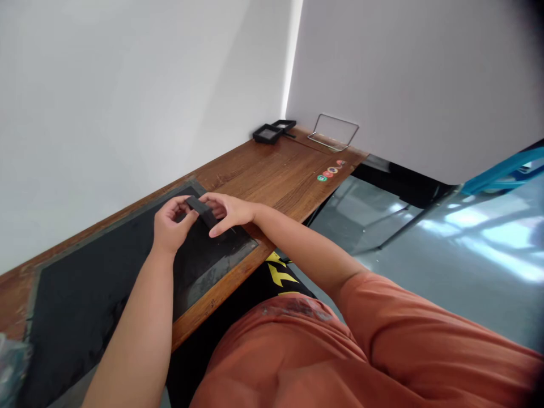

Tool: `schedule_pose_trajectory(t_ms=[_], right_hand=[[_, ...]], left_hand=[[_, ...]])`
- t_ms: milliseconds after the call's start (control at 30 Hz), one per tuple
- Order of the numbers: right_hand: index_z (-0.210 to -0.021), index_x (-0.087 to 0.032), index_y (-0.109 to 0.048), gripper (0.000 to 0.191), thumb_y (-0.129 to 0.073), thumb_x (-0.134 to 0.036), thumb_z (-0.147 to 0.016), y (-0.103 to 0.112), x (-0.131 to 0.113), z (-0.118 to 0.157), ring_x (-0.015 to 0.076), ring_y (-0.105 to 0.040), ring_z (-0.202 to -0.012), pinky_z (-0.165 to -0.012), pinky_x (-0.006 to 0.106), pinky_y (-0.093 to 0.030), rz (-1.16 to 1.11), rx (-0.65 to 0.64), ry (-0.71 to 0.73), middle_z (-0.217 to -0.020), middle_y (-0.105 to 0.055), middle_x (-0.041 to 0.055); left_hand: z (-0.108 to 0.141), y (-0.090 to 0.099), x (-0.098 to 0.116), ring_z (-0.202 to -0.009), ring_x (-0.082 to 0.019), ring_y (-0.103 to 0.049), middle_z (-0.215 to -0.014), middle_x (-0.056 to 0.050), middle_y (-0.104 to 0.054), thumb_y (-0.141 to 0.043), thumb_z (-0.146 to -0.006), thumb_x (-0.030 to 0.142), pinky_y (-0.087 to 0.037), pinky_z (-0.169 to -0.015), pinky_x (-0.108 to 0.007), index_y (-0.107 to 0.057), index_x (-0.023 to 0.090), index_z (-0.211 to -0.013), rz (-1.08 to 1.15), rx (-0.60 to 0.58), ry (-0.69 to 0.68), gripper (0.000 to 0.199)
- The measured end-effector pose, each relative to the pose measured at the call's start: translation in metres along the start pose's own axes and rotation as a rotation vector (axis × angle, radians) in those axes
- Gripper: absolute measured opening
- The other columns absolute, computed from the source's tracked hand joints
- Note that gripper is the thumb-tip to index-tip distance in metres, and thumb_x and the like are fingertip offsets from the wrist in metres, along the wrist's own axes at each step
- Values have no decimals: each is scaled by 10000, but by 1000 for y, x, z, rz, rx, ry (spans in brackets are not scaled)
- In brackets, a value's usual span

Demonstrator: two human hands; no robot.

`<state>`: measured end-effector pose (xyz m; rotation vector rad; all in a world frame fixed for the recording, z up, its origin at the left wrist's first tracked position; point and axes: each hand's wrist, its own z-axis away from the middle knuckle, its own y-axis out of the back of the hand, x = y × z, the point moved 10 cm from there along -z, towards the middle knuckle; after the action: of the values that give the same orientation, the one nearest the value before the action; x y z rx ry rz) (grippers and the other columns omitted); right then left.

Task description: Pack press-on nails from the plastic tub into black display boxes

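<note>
Pale walls [127, 85] are bordering a wooden surface [255, 175], where a black mat [97, 277] is lying, perhaps shielding it. Above the mat, the left hand [169, 229] is pinching a dark block [202, 211] between its fingers, while the right hand [233, 211] is curving around the other side, seemingly for steadiness; whether its fingers are gripping, I cannot tell.

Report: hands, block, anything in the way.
Left hand pinching dark block. Right hand at its other side, grip unclear. Block over black mat. No obstruction seen at hands.
</note>
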<state>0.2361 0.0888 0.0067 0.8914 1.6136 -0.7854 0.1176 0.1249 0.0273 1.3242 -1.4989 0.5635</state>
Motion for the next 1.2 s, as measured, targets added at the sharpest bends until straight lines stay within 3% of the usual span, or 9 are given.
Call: schedule_pose_trajectory(t_ms=[167, 300, 600, 900, 1200], right_hand=[[-1087, -214, -516, 701, -934, -263, -526, -1, -5, 1, 166, -648, -959, -888, 324, -545, 36, 49, 16, -1039, -625, -5], [-1075, -187, -552, 644, -910, -298, -552, 3, -11, 0, 178, -622, -979, -852, 317, -537, 83, 87, 47, -1084, -624, 33], [-1217, -187, -608, 709, -895, -351, -590, 8, -11, 3, 192, -612, -993, -846, 347, -546, 271, 104, 62, -1189, -647, 61], [-1199, -185, -632, 667, -875, -328, -594, 4, -14, 5, 215, -611, -1090, -964, 389, -536, 252, 11, 67, -1120, -651, 41], [-1173, -170, -614, 688, -877, -270, -545, 4, -10, 5, 252, -633, -1131, -1008, 437, -534, 193, -35, 62, -1140, -655, 59]], left_hand=[[4, -7, 2, -1085, -271, -672, -1170, -91, -719, -674, -849, 577, -555, -924, -391, -705, 201, -1210, 82, -58, 30, 521], [7, -18, 2, -1241, -317, -628, -1294, -112, -681, -791, -734, 634, -507, -1057, -446, -640, 216, -1260, 159, -120, 75, 688], [8, -16, 3, -1139, -317, -687, -1248, -124, -701, -902, -589, 459, -581, -936, -424, -626, 210, -1263, 133, -79, 115, 769], [12, -16, 21, -1082, -307, -694, -1218, -129, -711, -866, -629, 431, -623, -757, -348, -652, 192, -1307, -26, -101, 14, 751], [13, -17, 35, -980, -295, -695, -1101, -89, -716, -872, -595, 377, -610, -779, -379, -703, 205, -1241, -124, -115, -22, 689]])
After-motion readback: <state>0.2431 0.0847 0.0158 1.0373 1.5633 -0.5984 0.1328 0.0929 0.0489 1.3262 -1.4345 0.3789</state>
